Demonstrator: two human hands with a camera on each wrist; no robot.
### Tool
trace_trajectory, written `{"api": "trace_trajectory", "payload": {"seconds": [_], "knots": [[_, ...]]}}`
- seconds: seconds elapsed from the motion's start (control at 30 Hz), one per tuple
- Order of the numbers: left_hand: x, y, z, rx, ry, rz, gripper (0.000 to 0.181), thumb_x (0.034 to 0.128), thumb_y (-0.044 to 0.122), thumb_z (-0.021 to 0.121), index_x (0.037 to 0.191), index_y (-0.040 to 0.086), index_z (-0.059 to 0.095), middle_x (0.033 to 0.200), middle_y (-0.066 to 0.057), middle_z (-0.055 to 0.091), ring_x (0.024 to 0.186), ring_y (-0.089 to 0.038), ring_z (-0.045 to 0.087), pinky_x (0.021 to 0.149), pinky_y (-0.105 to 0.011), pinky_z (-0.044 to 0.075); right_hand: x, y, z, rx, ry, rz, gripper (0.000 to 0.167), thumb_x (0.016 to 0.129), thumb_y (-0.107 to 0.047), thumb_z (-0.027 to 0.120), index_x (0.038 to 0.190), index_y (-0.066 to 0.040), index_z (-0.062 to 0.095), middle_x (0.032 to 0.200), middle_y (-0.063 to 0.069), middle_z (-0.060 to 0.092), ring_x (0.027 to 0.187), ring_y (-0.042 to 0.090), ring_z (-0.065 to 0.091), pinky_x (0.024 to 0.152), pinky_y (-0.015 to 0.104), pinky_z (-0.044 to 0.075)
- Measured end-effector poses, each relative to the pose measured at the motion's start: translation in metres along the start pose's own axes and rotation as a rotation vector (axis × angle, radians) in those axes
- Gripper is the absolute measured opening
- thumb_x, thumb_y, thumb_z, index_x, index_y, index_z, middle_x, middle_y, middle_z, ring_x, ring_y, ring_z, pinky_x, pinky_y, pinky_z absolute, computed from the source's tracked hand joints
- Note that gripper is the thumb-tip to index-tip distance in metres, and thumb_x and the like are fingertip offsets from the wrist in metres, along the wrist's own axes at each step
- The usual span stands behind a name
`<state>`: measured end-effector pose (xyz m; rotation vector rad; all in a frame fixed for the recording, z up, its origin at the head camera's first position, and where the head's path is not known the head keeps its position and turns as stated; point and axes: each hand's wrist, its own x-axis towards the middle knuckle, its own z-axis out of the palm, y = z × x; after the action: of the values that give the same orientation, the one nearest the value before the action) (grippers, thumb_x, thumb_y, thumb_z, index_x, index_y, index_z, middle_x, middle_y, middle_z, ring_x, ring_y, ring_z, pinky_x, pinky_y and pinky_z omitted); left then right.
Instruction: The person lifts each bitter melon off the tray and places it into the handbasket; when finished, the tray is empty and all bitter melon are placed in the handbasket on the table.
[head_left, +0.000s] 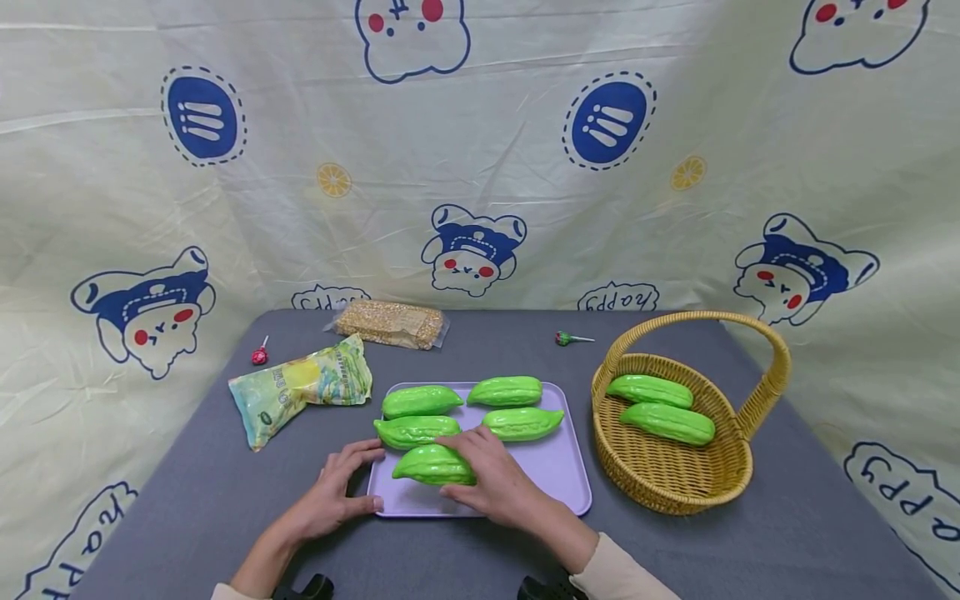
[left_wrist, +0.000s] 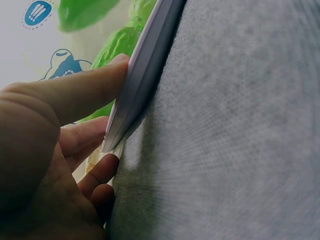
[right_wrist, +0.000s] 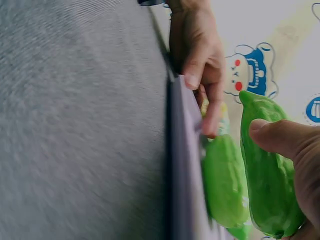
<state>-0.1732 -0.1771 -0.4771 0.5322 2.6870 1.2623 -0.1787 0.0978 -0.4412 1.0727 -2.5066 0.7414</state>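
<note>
The right hand (head_left: 501, 479) grips a green bitter melon (head_left: 431, 465) across its right end, above the near half of the lilac tray (head_left: 525, 497). In the right wrist view its thumb lies along the gripped melon (right_wrist: 267, 172), which is tilted and raised off the tray. The left hand (head_left: 327, 493) touches the tray's left rim, thumb near the front corner and fingers farther back. The left wrist view has that hand (left_wrist: 60, 135) against the tray edge (left_wrist: 137, 75). Several more melons (head_left: 420, 401) lie in two columns on the tray's back half.
Right of the tray stands a wicker basket (head_left: 671, 500) with a tall handle and two green melons (head_left: 667, 422) inside. A colourful packet (head_left: 303, 387) lies left, a clear bag of grains (head_left: 390, 323) behind, a red lollipop (head_left: 259, 356) back left, and a green one (head_left: 562, 338) back right.
</note>
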Motion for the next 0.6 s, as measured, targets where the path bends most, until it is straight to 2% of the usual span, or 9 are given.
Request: {"api": "trace_trajectory", "payload": {"seconds": [0.3,0.6], "knots": [[0.001,0.001,-0.001,-0.014,-0.015,-0.04,0.062,0.078,0.032,0.074,0.132,0.012,0.051,0.147,-0.007,0.038,0.126,-0.029,0.03,0.102,-0.055,0.022,-0.009,0.005,-0.035,0.015,0.069,-0.005,0.063,0.07,-0.025,0.082,0.126,-0.01,0.057,0.113,0.0,0.065,0.102,0.013,0.052,0.087,0.032,0.044],[0.001,0.001,-0.002,-0.023,-0.024,-0.038,0.062,0.0784,0.033,0.074,0.132,0.013,0.05,0.147,-0.007,0.037,0.127,-0.03,0.029,0.102,-0.056,0.021,-0.027,0.015,-0.072,-0.043,0.063,0.085,0.063,0.071,-0.027,0.082,0.127,-0.015,0.056,0.119,-0.005,0.063,0.104,0.01,0.051,0.081,0.031,0.045]]}}
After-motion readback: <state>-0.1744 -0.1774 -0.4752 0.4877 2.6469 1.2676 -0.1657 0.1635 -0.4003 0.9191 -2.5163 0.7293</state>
